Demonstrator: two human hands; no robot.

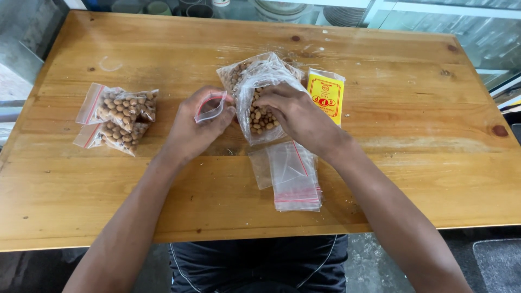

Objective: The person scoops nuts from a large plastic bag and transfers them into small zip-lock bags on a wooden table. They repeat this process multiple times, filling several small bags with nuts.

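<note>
Left hand: the left hand (198,122) is curled around a small empty zip bag (210,107), fingers and thumb pinching it and holding its red-striped mouth open, just left of the big bag.
Right hand: the right hand (296,114) reaches into the mouth of the large clear bag of peanuts (259,100); its fingertips are hidden inside the plastic, so whether they are closed on nuts cannot be told.
Large bag: it lies near the middle of the wooden table (380,179), its opening towards the person.
Filled bags: two small filled bags of peanuts (120,116) lie one against the other, well apart on the left.
Empty bags: a stack of flat empty zip bags (293,176) lies under the right wrist.
Yellow packet: a yellow packet (326,95) lies just right of the large bag.
</note>
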